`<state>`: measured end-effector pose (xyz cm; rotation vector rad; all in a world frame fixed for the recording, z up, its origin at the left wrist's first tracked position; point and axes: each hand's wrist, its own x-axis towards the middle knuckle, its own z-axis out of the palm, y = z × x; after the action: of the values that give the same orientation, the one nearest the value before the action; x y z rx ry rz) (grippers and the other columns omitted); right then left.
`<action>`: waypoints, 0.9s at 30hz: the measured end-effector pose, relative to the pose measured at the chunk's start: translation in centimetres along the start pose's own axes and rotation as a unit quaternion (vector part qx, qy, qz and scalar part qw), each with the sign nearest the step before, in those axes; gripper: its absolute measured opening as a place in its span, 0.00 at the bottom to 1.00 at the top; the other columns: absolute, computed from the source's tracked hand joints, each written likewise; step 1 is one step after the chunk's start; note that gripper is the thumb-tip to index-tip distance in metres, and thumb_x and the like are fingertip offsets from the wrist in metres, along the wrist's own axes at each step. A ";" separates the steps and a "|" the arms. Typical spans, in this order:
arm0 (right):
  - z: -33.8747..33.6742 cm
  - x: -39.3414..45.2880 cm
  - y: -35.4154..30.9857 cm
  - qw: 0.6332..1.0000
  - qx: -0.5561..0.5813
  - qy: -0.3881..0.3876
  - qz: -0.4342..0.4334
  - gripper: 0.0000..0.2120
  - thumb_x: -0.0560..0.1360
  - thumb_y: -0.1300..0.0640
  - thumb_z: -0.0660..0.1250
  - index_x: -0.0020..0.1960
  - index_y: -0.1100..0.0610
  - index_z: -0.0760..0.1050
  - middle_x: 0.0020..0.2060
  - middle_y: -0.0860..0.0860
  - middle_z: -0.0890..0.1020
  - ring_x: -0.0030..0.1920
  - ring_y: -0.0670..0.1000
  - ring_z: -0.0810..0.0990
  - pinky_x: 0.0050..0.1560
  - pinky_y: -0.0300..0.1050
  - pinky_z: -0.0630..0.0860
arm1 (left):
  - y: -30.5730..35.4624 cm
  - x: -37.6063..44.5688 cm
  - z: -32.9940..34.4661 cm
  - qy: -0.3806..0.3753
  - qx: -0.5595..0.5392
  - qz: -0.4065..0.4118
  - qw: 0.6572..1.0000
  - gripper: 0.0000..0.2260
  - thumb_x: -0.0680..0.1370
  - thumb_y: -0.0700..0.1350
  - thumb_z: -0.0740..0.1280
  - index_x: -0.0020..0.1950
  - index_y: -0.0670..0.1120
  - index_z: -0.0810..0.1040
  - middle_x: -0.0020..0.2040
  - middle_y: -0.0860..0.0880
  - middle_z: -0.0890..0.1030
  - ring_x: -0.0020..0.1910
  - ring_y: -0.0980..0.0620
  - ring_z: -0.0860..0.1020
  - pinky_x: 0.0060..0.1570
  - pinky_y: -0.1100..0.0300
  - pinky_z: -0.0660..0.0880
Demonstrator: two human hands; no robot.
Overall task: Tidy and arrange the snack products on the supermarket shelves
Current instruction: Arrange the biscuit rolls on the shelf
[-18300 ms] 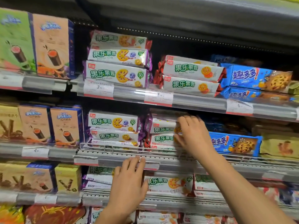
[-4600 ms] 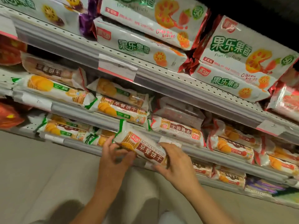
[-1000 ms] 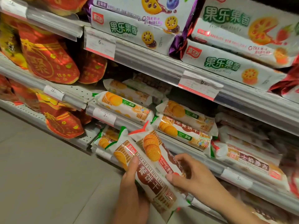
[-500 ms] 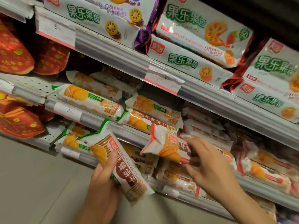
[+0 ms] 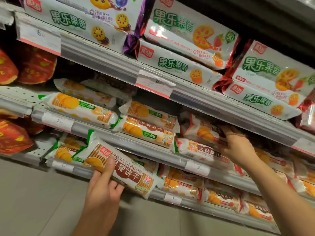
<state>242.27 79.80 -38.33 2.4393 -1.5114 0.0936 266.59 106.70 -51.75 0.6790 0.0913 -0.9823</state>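
Note:
My left hand (image 5: 104, 186) grips a green-ended breakfast biscuit pack (image 5: 119, 166) in front of the lower shelf rail, thumb across its face. My right hand (image 5: 237, 145) reaches into the middle shelf and holds a red-ended biscuit pack (image 5: 201, 130), which lies on top of another red-ended pack (image 5: 199, 149). Green-ended packs (image 5: 146, 128) lie stacked to the left of it on the same shelf.
Large white fruit-biscuit packs (image 5: 172, 63) fill the shelf above, behind a price rail (image 5: 155, 82). Red and gold bags (image 5: 32, 68) sit at the far left. More biscuit packs (image 5: 184, 186) lie on the bottom shelf. Grey floor (image 5: 34, 201) lies below.
My right hand has carried the red-ended pack up and right, onto the stack in the middle shelf. My left hand still holds the green-ended pack, now lifted slightly toward the shelf.

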 end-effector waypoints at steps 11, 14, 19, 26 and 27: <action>-1.1 -2.2 -2.9 0.974 0.067 0.142 -0.162 0.20 0.75 0.53 0.70 0.65 0.55 0.76 0.51 0.54 0.83 0.51 0.58 0.82 0.49 0.53 0.79 | 0.2 -0.7 0.2 0.023 0.046 0.016 0.999 0.24 0.74 0.53 0.70 0.69 0.52 0.73 0.58 0.50 0.85 0.60 0.48 0.82 0.58 0.50 0.75; -0.8 -6.0 -8.4 0.930 0.147 0.170 -0.290 0.10 0.77 0.53 0.68 0.57 0.51 0.79 0.51 0.47 0.83 0.51 0.49 0.82 0.48 0.49 0.82 | 0.5 -1.1 -0.1 0.029 0.031 0.014 0.999 0.25 0.73 0.52 0.70 0.69 0.51 0.73 0.57 0.48 0.86 0.59 0.47 0.82 0.57 0.49 0.76; 0.1 -9.1 -17.9 0.911 0.235 -0.044 -0.335 0.36 0.72 0.24 0.58 0.74 0.42 0.66 0.66 0.36 0.73 0.63 0.38 0.73 0.64 0.40 0.73 | 1.4 -1.3 0.4 0.006 -0.014 -0.008 1.000 0.27 0.73 0.52 0.70 0.72 0.50 0.72 0.60 0.41 0.83 0.62 0.40 0.81 0.68 0.39 0.71; 0.6 -8.2 -22.4 0.914 0.185 0.067 -0.356 0.32 0.71 0.31 0.63 0.71 0.45 0.68 0.60 0.43 0.80 0.57 0.48 0.81 0.51 0.47 0.81 | 2.6 -1.4 1.6 0.026 -0.036 0.049 0.998 0.24 0.71 0.50 0.71 0.67 0.49 0.76 0.57 0.43 0.85 0.56 0.45 0.84 0.60 0.44 0.76; 0.3 -7.8 -22.2 0.914 0.181 0.075 -0.355 0.32 0.72 0.32 0.63 0.71 0.46 0.68 0.60 0.43 0.80 0.57 0.48 0.80 0.52 0.47 0.80 | 2.7 -1.3 1.8 0.026 -0.008 0.060 0.998 0.23 0.71 0.51 0.71 0.65 0.50 0.77 0.56 0.46 0.86 0.56 0.47 0.84 0.62 0.46 0.76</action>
<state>258.43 95.82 -44.41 3.0265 -0.5019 0.4328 267.57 107.60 -48.53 0.6885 0.1032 -0.8487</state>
